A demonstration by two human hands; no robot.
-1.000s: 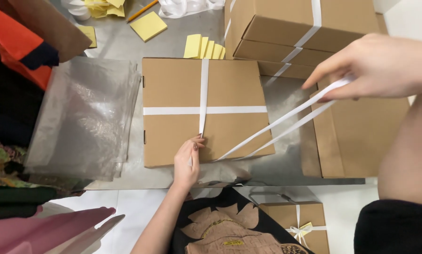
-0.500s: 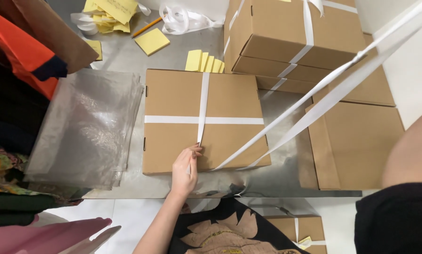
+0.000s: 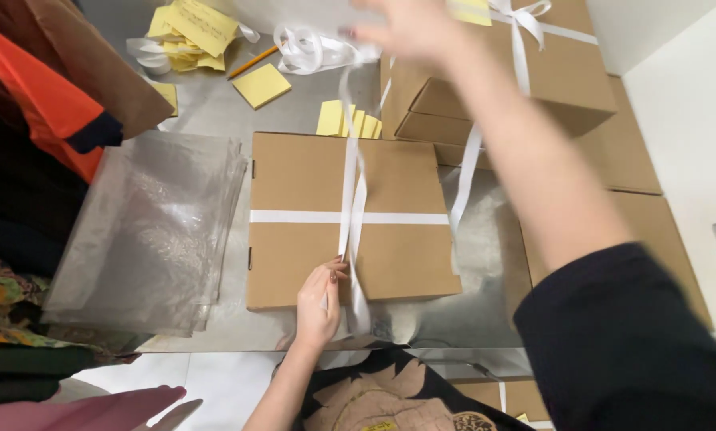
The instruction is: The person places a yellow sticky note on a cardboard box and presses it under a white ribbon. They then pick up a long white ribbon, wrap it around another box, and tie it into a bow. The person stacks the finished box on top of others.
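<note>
Head view: a flat brown cardboard box lies at the centre of the frame on the shiny metal table, its long axis running left to right and its edges square to the frame. A white ribbon crosses it in 2 bands, 1 left to right across the middle and 1 from the near edge up toward the top of the frame.

The left hand rests at the box's near edge, its grip pinching the ribbon down against the cardboard. The right hand, blurred at the top centre, has its grip clenched on the ribbon's upper strands, pulling them taut above the box.

Clear plastic sheets lie just left of the box. Stacked cardboard boxes crowd the upper right, close to the box's far corner. Yellow sticky notes sit just beyond the far edge. Bare table shows to the right of the box.
</note>
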